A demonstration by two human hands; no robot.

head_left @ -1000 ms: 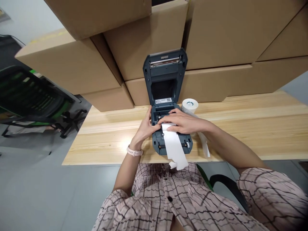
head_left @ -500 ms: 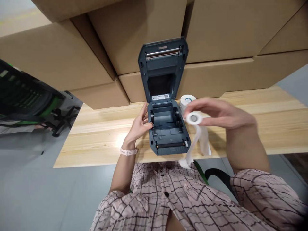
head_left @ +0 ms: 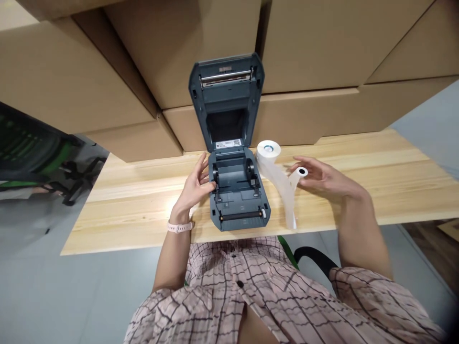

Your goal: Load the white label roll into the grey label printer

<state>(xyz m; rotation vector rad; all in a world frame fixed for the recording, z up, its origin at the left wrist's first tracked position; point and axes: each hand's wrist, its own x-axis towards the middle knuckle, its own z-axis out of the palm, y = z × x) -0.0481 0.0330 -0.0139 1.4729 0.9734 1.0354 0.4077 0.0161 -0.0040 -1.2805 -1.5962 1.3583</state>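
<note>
A dark grey label printer (head_left: 234, 191) sits on the wooden table with its lid (head_left: 226, 98) swung up and its roll bay bare. My left hand (head_left: 195, 185) rests against the printer's left side, fingers curled on the edge. To the printer's right, my right hand (head_left: 320, 178) sets a small, nearly spent paper roll (head_left: 300, 173) on the table, fingers loosely round it. A paper strip (head_left: 286, 200) trails from it toward the table's front edge. A fuller white roll (head_left: 268, 152) stands just behind it.
Large cardboard boxes (head_left: 322, 57) are stacked along the back of the table (head_left: 394, 186), right behind the printer. A green and black office chair (head_left: 32, 148) stands at the left on the grey floor. A black chair arm (head_left: 315, 255) shows beside my lap.
My right hand lifted the small roll out of the printer's bay, carried it right and brought it down to the table. The left hand stayed at the printer's side.
</note>
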